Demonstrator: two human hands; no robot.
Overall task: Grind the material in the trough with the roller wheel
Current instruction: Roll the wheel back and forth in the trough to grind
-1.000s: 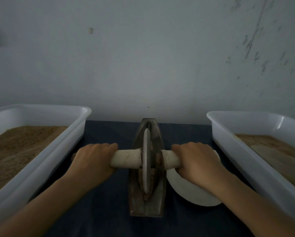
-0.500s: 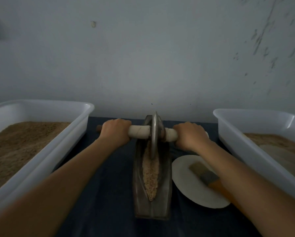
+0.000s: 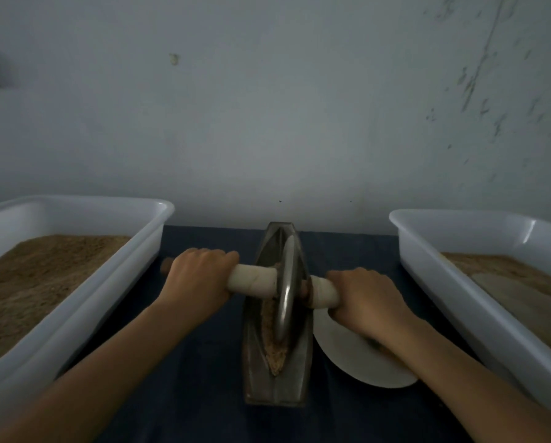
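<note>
Both forearms enter from the bottom edge, reaching forward over the dark blue desk [image 3: 204, 394].
Metal trough [image 3: 255, 362] sits dead centre on the desk, long axis pointing away from the camera, near end blunt, far end tapering toward the wall.
Brown ground material [image 3: 275, 356] shows in the near part of the trough groove, just in front of the wheel.
Roller wheel [image 3: 286, 289] stands on edge in the groove, around mid-length, tilted slightly.
Pale handle [image 3: 255, 280] runs crosswise through the wheel hub.
Left hand [image 3: 200, 278] is wrapped around the handle left of the wheel; right hand [image 3: 368, 300] is wrapped around it on the right. The 2 hands are well apart, wheel between them.
White plate [image 3: 347, 356] lies on the desk just beside the trough's right side, partly under the right wrist. Something on the plate under the arm, too hidden to identify.
2 white plastic tubs flank the setup: left tub [image 3: 76, 302] and right tub [image 3: 459, 282], both holding brown granular fill.
Grey scuffed wall [image 3: 267, 107] behind.
</note>
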